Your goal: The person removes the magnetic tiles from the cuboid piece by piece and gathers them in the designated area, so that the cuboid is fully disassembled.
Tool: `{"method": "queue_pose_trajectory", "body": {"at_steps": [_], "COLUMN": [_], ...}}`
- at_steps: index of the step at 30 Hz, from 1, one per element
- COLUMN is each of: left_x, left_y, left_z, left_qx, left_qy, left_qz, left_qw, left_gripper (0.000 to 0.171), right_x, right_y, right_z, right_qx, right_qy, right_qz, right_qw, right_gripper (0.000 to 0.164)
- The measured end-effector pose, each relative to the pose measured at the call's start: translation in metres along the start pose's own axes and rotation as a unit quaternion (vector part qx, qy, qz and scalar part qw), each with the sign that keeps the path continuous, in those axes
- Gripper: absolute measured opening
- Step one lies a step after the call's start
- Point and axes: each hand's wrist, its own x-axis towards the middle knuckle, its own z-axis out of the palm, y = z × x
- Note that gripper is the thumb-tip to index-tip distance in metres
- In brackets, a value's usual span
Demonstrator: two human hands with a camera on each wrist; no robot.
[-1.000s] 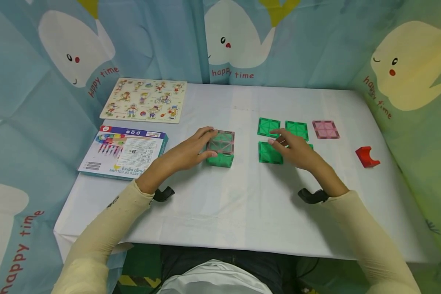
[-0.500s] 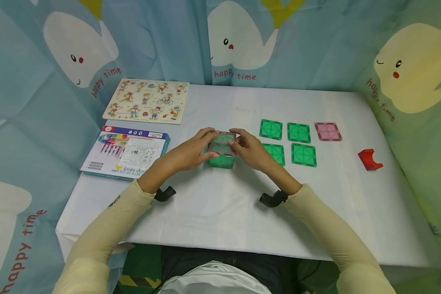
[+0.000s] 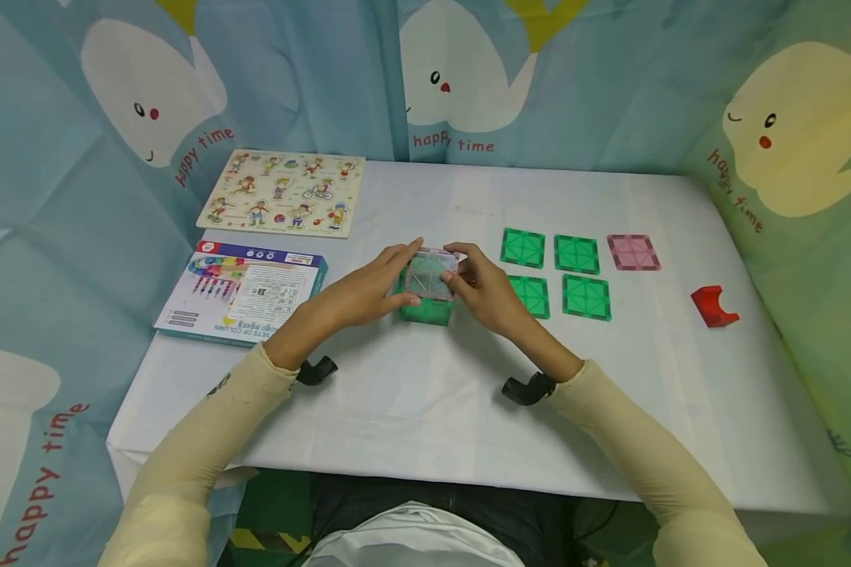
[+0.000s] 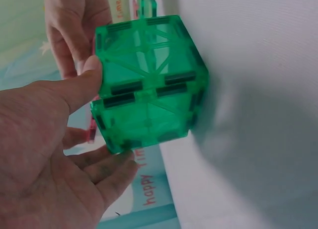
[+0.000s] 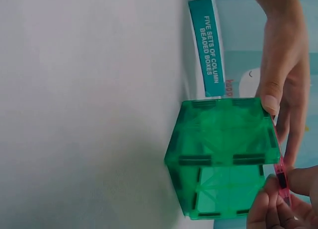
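Note:
A box of green magnetic tiles (image 3: pixel 425 313) stands on the table in front of the person, a pink magnetic tile (image 3: pixel 431 277) over its top. My left hand (image 3: pixel 354 298) holds the box from the left, thumb at its near edge and fingers round the far side. On the right, my right hand (image 3: pixel 488 295) pinches the pink tile between thumb and fingers. The right wrist view shows the tile (image 5: pixel 281 177) edge-on along the top of the green box (image 5: pixel 223 132). In the left wrist view the left thumb touches a corner of the box (image 4: pixel 149 60).
Several green tiles (image 3: pixel 585 298) lie flat to the right, beside another pink tile (image 3: pixel 634 253). A red notched block (image 3: pixel 714 307) sits farther right. At left are a printed box (image 3: pixel 244 295) and a picture board (image 3: pixel 284 193). Patterned curtains (image 3: pixel 326 79) surround the white table (image 3: pixel 425 409).
My right hand has moved left from the loose green tiles to the pink tile and pinches it. That tile has since shifted slightly and looks tilted. The left hand stays at the box.

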Motion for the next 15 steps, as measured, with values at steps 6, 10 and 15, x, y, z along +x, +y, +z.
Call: {"method": "queue_pose_trajectory", "body": {"at_steps": [6, 10, 15], "left_x": [-0.0018, -0.0007, 0.0001], "left_y": [-0.0019, -0.0017, -0.0009], "left_z": [0.0004, 0.0001, 0.0], "left_qx": [-0.02, -0.02, -0.007], "left_qy": [0.003, 0.007, -0.003], "left_qz": [-0.003, -0.012, -0.028], "left_qw": [0.9998, 0.9997, 0.9996], "left_gripper": [0.099, 0.101, 0.097], "right_x": [-0.0008, -0.0025, -0.0053], "right_y": [0.0019, 0.0016, 0.0019], "right_z": [-0.0017, -0.0019, -0.008], "right_qx": [0.041, 0.045, 0.025], "right_qy": [0.01, 0.028, 0.063], "right_qz": [-0.015, -0.031, -0.049], "right_qw": [0.999, 0.998, 0.997], "right_gripper": [0.048, 0.046, 0.043]}}
